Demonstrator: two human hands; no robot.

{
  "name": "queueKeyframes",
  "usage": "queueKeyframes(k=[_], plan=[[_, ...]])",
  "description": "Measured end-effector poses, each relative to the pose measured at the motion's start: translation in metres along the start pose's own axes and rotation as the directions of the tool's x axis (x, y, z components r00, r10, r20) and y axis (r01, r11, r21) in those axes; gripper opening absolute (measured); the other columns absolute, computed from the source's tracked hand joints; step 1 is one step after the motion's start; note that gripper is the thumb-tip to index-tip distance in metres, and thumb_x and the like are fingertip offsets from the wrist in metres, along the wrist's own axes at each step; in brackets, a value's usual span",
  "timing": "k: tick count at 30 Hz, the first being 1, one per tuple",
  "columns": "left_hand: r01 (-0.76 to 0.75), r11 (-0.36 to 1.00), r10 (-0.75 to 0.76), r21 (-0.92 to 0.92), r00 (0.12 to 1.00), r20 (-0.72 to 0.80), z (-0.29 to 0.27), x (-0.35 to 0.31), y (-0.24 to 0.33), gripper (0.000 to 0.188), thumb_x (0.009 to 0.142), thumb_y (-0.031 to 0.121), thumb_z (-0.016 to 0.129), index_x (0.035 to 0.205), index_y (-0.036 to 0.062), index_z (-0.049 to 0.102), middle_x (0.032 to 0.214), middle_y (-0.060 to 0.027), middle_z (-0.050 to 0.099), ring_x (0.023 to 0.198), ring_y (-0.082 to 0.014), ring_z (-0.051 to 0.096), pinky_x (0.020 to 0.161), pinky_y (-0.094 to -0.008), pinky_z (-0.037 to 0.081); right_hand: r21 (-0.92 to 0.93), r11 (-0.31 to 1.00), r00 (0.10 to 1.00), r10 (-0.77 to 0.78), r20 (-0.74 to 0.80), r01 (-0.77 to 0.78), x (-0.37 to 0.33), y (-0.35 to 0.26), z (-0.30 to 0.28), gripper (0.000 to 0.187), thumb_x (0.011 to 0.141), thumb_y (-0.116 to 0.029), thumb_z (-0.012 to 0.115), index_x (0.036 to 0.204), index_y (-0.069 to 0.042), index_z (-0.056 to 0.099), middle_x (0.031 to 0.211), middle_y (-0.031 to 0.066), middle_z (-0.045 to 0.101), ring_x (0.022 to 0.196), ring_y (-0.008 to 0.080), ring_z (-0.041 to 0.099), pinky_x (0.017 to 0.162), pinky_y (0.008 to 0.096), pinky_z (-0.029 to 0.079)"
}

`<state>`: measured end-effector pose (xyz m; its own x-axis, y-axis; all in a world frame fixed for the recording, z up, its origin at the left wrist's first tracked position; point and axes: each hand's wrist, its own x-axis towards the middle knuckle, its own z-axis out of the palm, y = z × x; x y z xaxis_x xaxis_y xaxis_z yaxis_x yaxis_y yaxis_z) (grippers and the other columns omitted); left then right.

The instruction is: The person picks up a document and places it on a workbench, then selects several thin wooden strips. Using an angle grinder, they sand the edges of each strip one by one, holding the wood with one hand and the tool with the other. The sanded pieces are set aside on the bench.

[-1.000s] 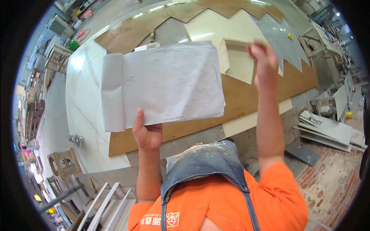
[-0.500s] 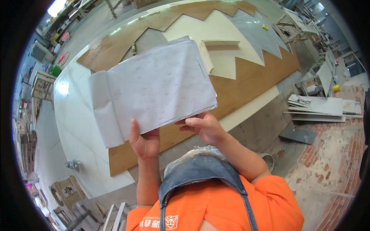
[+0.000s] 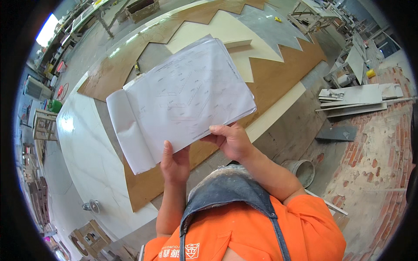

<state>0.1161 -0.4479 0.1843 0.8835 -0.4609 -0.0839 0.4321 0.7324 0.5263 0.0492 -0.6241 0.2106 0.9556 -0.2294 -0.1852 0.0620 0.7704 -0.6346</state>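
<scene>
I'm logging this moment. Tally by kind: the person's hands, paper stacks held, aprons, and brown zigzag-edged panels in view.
Left hand and right hand: 2
Stack of drawing sheets: 1
Blue apron: 1
Brown zigzag-edged panels: 2
Total: 6

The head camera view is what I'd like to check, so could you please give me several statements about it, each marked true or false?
1. The left hand is at the lower edge of the paper stack. True.
2. The right hand is raised away from the paper. False: the right hand grips the lower edge too, nearer the right corner.
3. The person's shirt is green. False: the shirt is orange.
4. A bucket is to the right of the right forearm. True.
5. The brown panel has only straight edges. False: the brown panel has a zigzag edge.
</scene>
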Motion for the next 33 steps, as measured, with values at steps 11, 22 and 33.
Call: queueKeyframes(k=[11,22,33], plan=[[-0.375,0.064,-0.286,0.925,0.881,0.377,-0.135,-0.024,-0.078,0.044,0.095,0.01,0.072,0.136,0.0033,0.061,0.135,-0.0101,0.065,0.121,-0.0284,0.06,0.105,-0.0403,0.047,-0.074,0.94,0.931,-0.341,-0.132,0.334,0.028,-0.085,-0.04,0.03,0.097,-0.013,0.058,0.123,0.001,0.064,0.113,0.0101,0.073,0.101,0.02,0.072,0.092,0.0391,0.06],[0.245,0.589,-0.102,0.77,0.968,-0.23,-0.13,0.0,0.001,0.034,0.104,0.006,0.053,0.138,0.0018,0.059,0.126,-0.0104,0.069,0.106,-0.0199,0.07,0.085,-0.0329,0.057,-0.436,0.861,0.944,-0.322,-0.071,0.262,0.028,-0.178,-0.092,0.035,0.097,-0.008,0.065,0.129,0.005,0.062,0.11,0.0083,0.072,0.093,0.0125,0.069,0.085,0.0289,0.058],[0.183,0.758,-0.281,0.626,0.958,0.059,0.011,0.041,-0.019,0.059,0.102,0.025,0.06,0.154,0.0056,0.04,0.143,-0.0122,0.058,0.124,-0.0257,0.063,0.094,-0.0415,0.057,-0.686,0.724,0.995,-0.013,0.094,0.074,0.032,-0.212,-0.104,0.034,0.098,-0.004,0.064,0.131,0.004,0.061,0.111,0.008,0.07,0.095,0.0111,0.067,0.087,0.0277,0.056]])
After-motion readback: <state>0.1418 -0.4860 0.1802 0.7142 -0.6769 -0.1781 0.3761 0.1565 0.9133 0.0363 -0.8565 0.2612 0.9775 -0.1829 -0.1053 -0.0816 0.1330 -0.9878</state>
